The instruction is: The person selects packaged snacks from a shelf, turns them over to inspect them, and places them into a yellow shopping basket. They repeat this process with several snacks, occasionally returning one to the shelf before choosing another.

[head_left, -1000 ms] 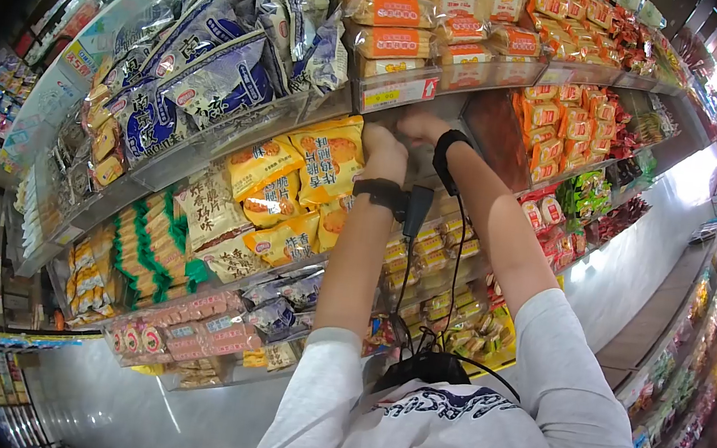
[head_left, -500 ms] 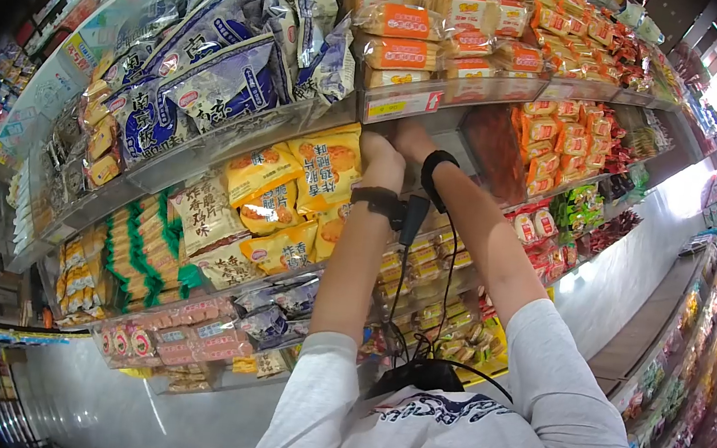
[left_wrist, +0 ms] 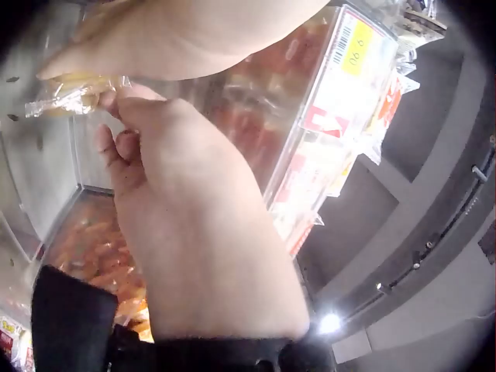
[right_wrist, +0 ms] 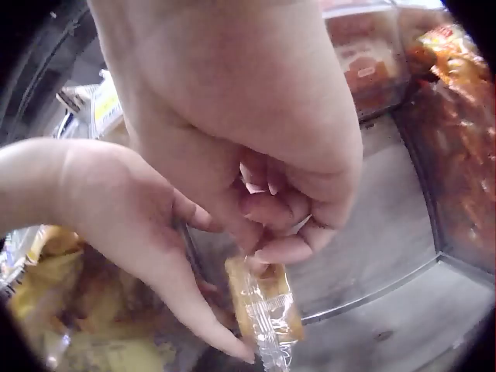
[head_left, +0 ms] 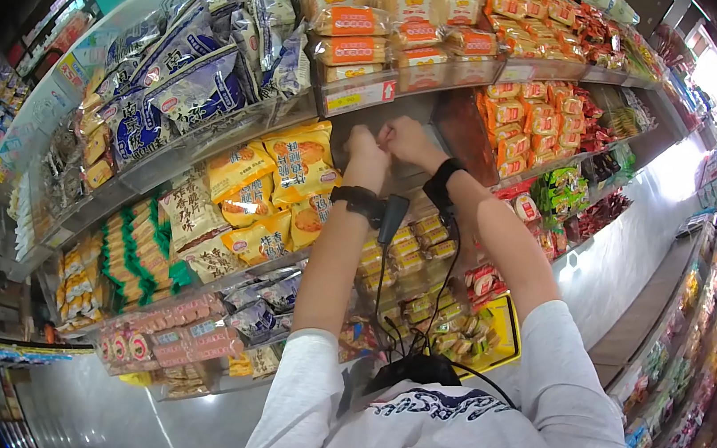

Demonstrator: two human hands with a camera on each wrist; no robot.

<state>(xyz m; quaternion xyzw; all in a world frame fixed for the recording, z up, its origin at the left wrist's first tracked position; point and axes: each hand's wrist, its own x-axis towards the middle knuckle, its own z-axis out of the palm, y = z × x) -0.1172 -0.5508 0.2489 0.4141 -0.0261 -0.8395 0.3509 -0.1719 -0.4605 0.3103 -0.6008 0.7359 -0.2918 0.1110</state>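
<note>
My two hands meet over a gap in the lower shelf. In the right wrist view, a small yellowish-brown snack packet (right_wrist: 267, 310) in clear crinkled film hangs from the fingertips. My right hand (right_wrist: 248, 132) pinches its upper end between thumb and curled fingers. Beside it lies my left hand (right_wrist: 128, 213), one digit stretched along the packet. The left wrist view has my left hand (left_wrist: 186, 170) pinching an edge of the same packet (left_wrist: 74, 97), its other fingers curled. From the head, both left hand (head_left: 367, 155) and right hand (head_left: 411, 144) hide it.
Yellow snack bags (head_left: 289, 166) lie left of my hands. Above them juts the upper shelf's price tag (head_left: 358, 97), under orange-labelled packs (head_left: 353, 49). Orange-wrapped snacks (head_left: 528, 119) fill a right-hand bin. A yellow basket (head_left: 513, 333) stands low. Cables (head_left: 380, 285) hang from my wrists.
Half a second ago my fingers were partly hidden under the upper shelf's front. Now both hands are drawn back into view, close together. The head view has shifted slightly.
</note>
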